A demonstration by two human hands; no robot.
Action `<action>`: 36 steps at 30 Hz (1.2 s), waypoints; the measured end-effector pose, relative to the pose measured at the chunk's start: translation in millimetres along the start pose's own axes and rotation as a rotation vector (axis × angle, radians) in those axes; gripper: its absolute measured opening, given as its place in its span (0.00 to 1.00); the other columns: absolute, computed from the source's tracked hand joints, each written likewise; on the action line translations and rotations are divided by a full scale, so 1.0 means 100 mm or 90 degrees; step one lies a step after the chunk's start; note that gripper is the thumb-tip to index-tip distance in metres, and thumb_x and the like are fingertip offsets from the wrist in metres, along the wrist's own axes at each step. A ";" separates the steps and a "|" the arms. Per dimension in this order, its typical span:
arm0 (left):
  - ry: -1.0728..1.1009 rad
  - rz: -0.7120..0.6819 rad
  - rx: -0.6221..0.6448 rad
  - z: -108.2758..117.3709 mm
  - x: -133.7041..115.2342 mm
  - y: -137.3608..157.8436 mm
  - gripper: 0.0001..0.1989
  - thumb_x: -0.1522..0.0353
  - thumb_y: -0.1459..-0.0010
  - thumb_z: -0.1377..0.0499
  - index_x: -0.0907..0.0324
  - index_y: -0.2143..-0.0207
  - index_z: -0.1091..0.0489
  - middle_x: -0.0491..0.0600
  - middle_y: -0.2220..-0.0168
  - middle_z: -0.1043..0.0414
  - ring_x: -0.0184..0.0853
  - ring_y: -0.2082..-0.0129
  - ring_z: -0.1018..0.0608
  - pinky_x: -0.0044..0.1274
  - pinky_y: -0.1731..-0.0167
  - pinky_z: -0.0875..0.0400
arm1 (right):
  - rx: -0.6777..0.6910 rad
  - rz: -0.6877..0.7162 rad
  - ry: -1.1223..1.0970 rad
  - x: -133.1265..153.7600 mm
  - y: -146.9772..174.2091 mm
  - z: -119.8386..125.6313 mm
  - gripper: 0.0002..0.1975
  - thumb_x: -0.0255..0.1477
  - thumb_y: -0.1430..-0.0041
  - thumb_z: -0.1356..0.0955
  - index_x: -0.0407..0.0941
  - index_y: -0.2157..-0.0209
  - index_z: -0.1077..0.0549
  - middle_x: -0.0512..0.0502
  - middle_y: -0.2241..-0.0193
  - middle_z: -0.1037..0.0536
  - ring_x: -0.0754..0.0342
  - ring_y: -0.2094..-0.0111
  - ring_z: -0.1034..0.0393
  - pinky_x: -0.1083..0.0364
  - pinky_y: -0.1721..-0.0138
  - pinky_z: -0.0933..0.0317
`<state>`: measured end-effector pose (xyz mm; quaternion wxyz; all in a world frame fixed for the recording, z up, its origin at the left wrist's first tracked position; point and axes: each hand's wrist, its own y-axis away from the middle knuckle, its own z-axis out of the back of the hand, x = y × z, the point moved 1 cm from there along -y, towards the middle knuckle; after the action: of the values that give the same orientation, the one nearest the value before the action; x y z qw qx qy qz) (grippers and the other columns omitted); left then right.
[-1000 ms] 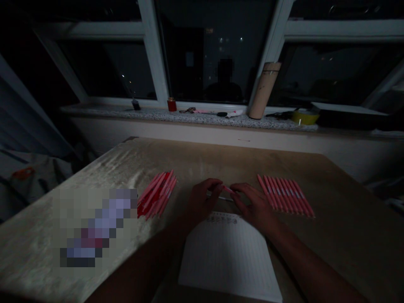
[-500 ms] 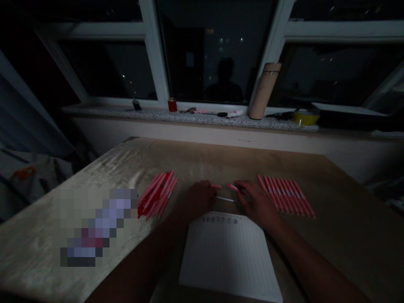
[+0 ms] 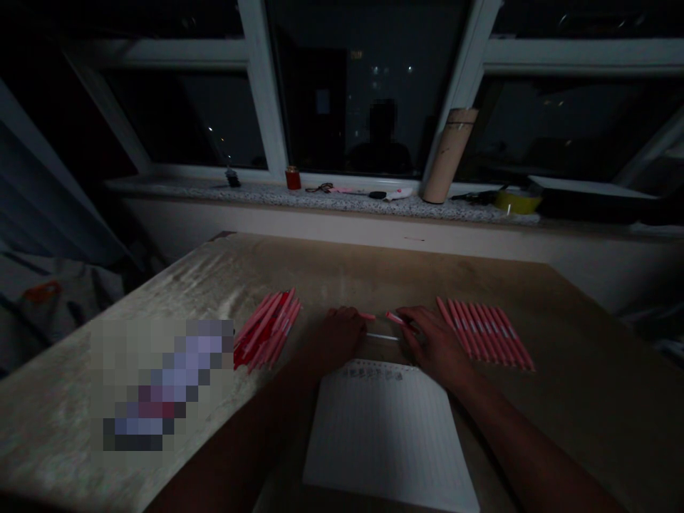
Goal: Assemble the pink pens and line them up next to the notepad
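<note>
Over the top edge of a lined notepad, both hands are closed round parts of a pink pen. From the fingers of my left hand a short pink pen piece sticks out to the right. My right hand pinches another pink pen piece, its end pointing left across a small gap. A thin pale rod, like a pen refill, lies between the hands; its ends are close to the fingers, and I cannot tell whether they touch it. Dim light hides the fingertips.
A loose pile of pink pens lies left on red material; a neat row of pink pens lies right. A blurred-out object is on the table's left. The windowsill holds a red jar, a tall tube and yellow tape.
Both hands keep their places and their hold on the pen pieces. The view has shifted very slightly; the thin pale rod lies a little more level.
</note>
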<state>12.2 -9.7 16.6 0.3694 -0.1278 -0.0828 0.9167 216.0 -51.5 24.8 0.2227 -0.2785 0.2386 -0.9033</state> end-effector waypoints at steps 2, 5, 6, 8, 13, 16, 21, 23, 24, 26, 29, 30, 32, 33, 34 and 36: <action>0.020 0.012 -0.004 0.05 0.04 -0.02 0.08 0.72 0.41 0.50 0.61 0.63 0.33 0.52 0.64 0.31 0.38 0.61 0.30 0.31 0.58 0.39 | -0.004 -0.005 0.007 -0.01 0.00 0.00 0.13 0.23 0.43 0.39 0.45 0.56 0.32 0.42 0.61 0.27 0.49 0.60 0.32 0.49 0.59 0.36; 0.062 0.032 -0.037 0.13 0.14 -0.04 0.08 0.69 0.40 0.51 0.61 0.66 0.33 0.51 0.66 0.30 0.37 0.64 0.29 0.30 0.60 0.40 | -0.008 -0.009 0.028 -0.04 0.00 0.00 0.12 0.24 0.43 0.39 0.44 0.57 0.32 0.41 0.62 0.27 0.49 0.60 0.33 0.49 0.59 0.37; 0.075 0.036 -0.050 0.15 0.17 -0.05 0.09 0.68 0.39 0.52 0.61 0.66 0.34 0.50 0.65 0.30 0.36 0.63 0.29 0.30 0.60 0.40 | -0.010 -0.008 0.035 -0.05 0.00 -0.01 0.12 0.24 0.43 0.39 0.44 0.57 0.32 0.41 0.62 0.27 0.49 0.60 0.33 0.48 0.59 0.37; 0.089 0.040 -0.075 0.17 0.22 -0.05 0.10 0.67 0.39 0.53 0.61 0.65 0.34 0.50 0.65 0.30 0.36 0.63 0.29 0.30 0.60 0.41 | -0.012 -0.007 0.042 -0.06 0.00 -0.01 0.12 0.23 0.44 0.39 0.43 0.57 0.32 0.41 0.62 0.27 0.48 0.60 0.33 0.48 0.59 0.37; 0.093 0.036 -0.088 0.17 0.24 -0.03 0.12 0.66 0.38 0.54 0.61 0.65 0.34 0.49 0.65 0.30 0.35 0.62 0.30 0.29 0.59 0.42 | -0.008 -0.005 0.050 -0.07 0.00 -0.01 0.12 0.21 0.45 0.39 0.44 0.58 0.32 0.42 0.63 0.27 0.49 0.61 0.33 0.48 0.59 0.38; 0.090 0.032 -0.092 0.18 0.23 -0.03 0.13 0.65 0.37 0.55 0.61 0.65 0.34 0.49 0.65 0.30 0.35 0.62 0.30 0.29 0.59 0.42 | -0.007 0.001 0.053 -0.07 0.00 -0.01 0.13 0.21 0.45 0.39 0.44 0.58 0.31 0.42 0.63 0.27 0.48 0.61 0.33 0.48 0.58 0.38; 0.092 0.036 -0.099 0.19 0.23 -0.03 0.14 0.63 0.37 0.56 0.61 0.65 0.34 0.50 0.65 0.31 0.35 0.63 0.31 0.29 0.60 0.41 | -0.027 -0.003 0.038 -0.07 0.00 -0.01 0.12 0.23 0.44 0.39 0.45 0.58 0.31 0.42 0.64 0.27 0.49 0.62 0.33 0.48 0.59 0.37; 0.090 0.033 -0.100 0.20 0.22 -0.03 0.14 0.63 0.38 0.55 0.61 0.65 0.34 0.50 0.66 0.31 0.35 0.63 0.30 0.29 0.60 0.41 | -0.026 0.004 0.042 -0.06 0.00 0.00 0.12 0.23 0.44 0.39 0.45 0.58 0.31 0.42 0.64 0.27 0.48 0.62 0.33 0.47 0.59 0.37; 0.089 0.029 -0.100 0.20 0.21 -0.04 0.14 0.63 0.38 0.55 0.61 0.65 0.34 0.50 0.66 0.31 0.35 0.63 0.30 0.29 0.60 0.41 | -0.022 0.008 0.049 -0.05 -0.01 0.00 0.13 0.23 0.44 0.39 0.45 0.58 0.31 0.42 0.64 0.27 0.48 0.62 0.33 0.47 0.59 0.38; 0.088 0.020 -0.096 0.21 0.19 -0.04 0.14 0.63 0.38 0.54 0.61 0.65 0.33 0.50 0.66 0.30 0.35 0.63 0.30 0.29 0.60 0.41 | -0.008 0.014 0.062 -0.02 -0.01 0.01 0.13 0.22 0.45 0.39 0.45 0.58 0.30 0.42 0.64 0.26 0.48 0.61 0.33 0.47 0.59 0.38; 0.091 0.001 -0.089 0.22 0.13 -0.05 0.13 0.63 0.38 0.54 0.61 0.66 0.33 0.50 0.66 0.30 0.36 0.63 0.30 0.30 0.60 0.41 | 0.014 0.025 0.063 0.02 -0.01 0.02 0.12 0.22 0.45 0.38 0.44 0.59 0.31 0.42 0.64 0.27 0.48 0.60 0.33 0.48 0.58 0.38; 0.095 -0.003 -0.088 0.22 0.11 -0.06 0.13 0.64 0.38 0.53 0.61 0.66 0.32 0.50 0.66 0.30 0.36 0.63 0.30 0.30 0.59 0.41 | 0.022 0.027 0.059 0.03 -0.01 0.03 0.12 0.22 0.45 0.38 0.44 0.59 0.31 0.42 0.63 0.27 0.48 0.60 0.33 0.48 0.58 0.38; 0.109 -0.010 -0.090 0.21 0.06 -0.06 0.12 0.64 0.39 0.52 0.60 0.65 0.32 0.50 0.66 0.29 0.36 0.62 0.29 0.30 0.59 0.41 | 0.037 0.030 0.038 0.05 -0.01 0.02 0.12 0.22 0.44 0.39 0.45 0.58 0.31 0.42 0.63 0.27 0.49 0.60 0.33 0.48 0.58 0.38; 0.119 -0.013 -0.090 0.20 0.03 -0.06 0.12 0.64 0.39 0.51 0.60 0.64 0.31 0.50 0.65 0.29 0.36 0.62 0.29 0.30 0.58 0.41 | 0.041 0.031 0.021 0.06 -0.01 0.02 0.13 0.21 0.44 0.39 0.45 0.58 0.31 0.42 0.63 0.27 0.49 0.60 0.33 0.49 0.59 0.37; 0.130 -0.016 -0.090 0.20 0.01 -0.05 0.12 0.65 0.39 0.51 0.60 0.63 0.31 0.50 0.64 0.29 0.36 0.61 0.29 0.30 0.58 0.41 | 0.041 0.031 0.004 0.06 -0.01 0.01 0.13 0.21 0.44 0.39 0.45 0.58 0.32 0.42 0.63 0.27 0.50 0.60 0.33 0.49 0.59 0.37; 0.151 -0.021 -0.089 0.19 -0.04 -0.05 0.11 0.65 0.39 0.51 0.59 0.62 0.31 0.50 0.64 0.29 0.35 0.60 0.29 0.30 0.56 0.41 | 0.036 0.035 -0.030 0.08 -0.01 0.00 0.14 0.20 0.44 0.40 0.45 0.57 0.32 0.43 0.63 0.28 0.50 0.60 0.33 0.50 0.60 0.36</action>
<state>12.7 -10.1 36.3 0.3817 -0.2590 -0.1044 0.8811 210.1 -55.4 28.4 0.2613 -0.2869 0.2151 -0.8962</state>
